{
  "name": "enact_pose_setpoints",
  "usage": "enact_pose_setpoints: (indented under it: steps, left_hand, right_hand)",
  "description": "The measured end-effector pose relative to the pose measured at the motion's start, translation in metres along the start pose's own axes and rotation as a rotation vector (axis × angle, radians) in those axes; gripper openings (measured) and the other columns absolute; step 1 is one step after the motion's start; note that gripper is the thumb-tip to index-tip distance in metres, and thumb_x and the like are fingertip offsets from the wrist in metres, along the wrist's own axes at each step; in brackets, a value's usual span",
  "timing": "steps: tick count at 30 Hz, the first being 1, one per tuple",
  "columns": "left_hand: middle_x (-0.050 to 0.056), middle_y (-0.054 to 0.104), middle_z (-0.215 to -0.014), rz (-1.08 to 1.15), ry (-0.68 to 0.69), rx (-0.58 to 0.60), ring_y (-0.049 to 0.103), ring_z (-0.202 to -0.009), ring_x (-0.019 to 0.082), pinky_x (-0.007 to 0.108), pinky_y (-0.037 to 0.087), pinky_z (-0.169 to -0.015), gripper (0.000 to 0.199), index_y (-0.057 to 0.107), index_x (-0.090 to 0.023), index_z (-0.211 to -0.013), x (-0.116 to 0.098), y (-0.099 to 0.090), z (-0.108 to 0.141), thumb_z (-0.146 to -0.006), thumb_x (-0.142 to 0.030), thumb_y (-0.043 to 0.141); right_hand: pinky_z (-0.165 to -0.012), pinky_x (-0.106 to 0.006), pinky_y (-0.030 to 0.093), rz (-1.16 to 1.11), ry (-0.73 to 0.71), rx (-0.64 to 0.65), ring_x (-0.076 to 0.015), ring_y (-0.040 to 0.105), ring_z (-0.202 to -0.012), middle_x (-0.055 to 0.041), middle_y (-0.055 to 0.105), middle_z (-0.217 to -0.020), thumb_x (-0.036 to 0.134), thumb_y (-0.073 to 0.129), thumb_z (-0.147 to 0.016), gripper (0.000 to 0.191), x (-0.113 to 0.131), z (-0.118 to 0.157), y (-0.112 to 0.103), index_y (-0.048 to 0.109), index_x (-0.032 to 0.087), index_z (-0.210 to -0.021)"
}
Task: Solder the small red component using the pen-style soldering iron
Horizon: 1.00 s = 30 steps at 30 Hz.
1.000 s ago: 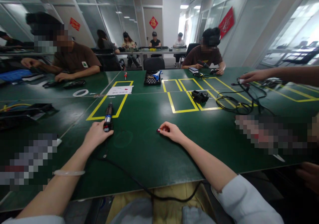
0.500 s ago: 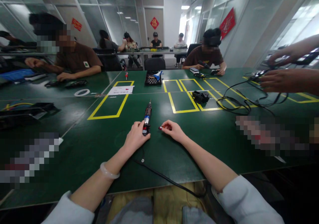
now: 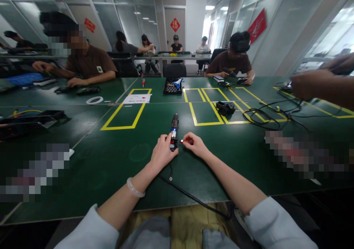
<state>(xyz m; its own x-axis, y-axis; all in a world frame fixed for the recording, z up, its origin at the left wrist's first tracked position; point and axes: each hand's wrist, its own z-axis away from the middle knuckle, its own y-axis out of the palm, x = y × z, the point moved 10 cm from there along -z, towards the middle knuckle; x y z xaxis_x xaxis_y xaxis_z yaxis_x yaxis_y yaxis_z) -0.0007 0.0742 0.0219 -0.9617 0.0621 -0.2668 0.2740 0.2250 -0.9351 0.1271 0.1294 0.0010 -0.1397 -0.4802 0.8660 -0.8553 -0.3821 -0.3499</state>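
My left hand [image 3: 163,150] is closed around the lower end of an opened-up power tool core [image 3: 174,129], long and dark with silver and blue bands. The core lies on the green table, its narrow end pointing away from me. From its lower end a black cord [image 3: 190,196] runs down over the near table edge. A thin lead with a small ring terminal [image 3: 170,179] hangs beside the cord. Just right of the core, my right hand [image 3: 195,145] pinches a small red-and-white piece [image 3: 181,141]. A small gap separates that piece from the core.
Yellow tape rectangles [image 3: 135,121] mark the table. A black tray [image 3: 173,92] with a blue-and-white item stands farther back, near a black plastic part [image 3: 225,109]. Tangled black cables [image 3: 257,114] lie to the right, by another person's blurred hands [image 3: 320,86]. Co-workers sit across the table.
My left hand and the tool core have moved right, closer to the piece in my right hand. The view has shifted slightly. At the right, the other person's hands have moved.
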Motion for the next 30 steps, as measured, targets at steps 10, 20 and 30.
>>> enact_pose_setpoints:
  steps: [10, 20, 30]
  left_hand:
    - [0.012, 0.045, -0.118, -0.006, -0.001, 0.009, 0.048, -0.106, 0.026, 0.032, 0.045, -0.076, 0.069, 0.034, -0.022, -0.138, 0.0, 0.001, -0.001, -0.076, -0.04, 0.06]
    - [0.013, 0.044, -0.119, -0.043, 0.009, 0.014, 0.048, -0.106, 0.026, 0.032, 0.045, -0.077, 0.068, 0.034, -0.02, -0.138, -0.003, -0.001, 0.0, -0.078, -0.043, 0.058]
    - [0.013, 0.047, -0.111, -0.132, -0.024, 0.016, 0.051, -0.101, 0.027, 0.033, 0.045, -0.073, 0.065, 0.035, -0.02, -0.138, -0.006, -0.006, -0.008, -0.084, -0.054, 0.049]
  right_hand:
    - [-0.066, -0.024, 0.04, 0.187, -0.065, 0.067, -0.012, 0.05, -0.069, -0.0002, 0.053, -0.081, 0.021, 0.059, -0.082, 0.004, 0.018, -0.001, 0.013, 0.059, 0.018, -0.084]
    - [-0.07, -0.025, 0.042, 0.209, -0.064, 0.063, -0.0129, 0.053, -0.073, -0.0039, 0.058, -0.087, 0.025, 0.056, -0.088, 0.014, 0.021, -0.002, 0.014, 0.068, 0.018, -0.089]
    - [-0.071, -0.026, 0.045, 0.083, -0.012, 0.075, -0.014, 0.058, -0.075, -0.003, 0.066, -0.089, 0.032, 0.052, -0.09, 0.022, 0.019, 0.003, 0.012, 0.064, 0.018, -0.101]
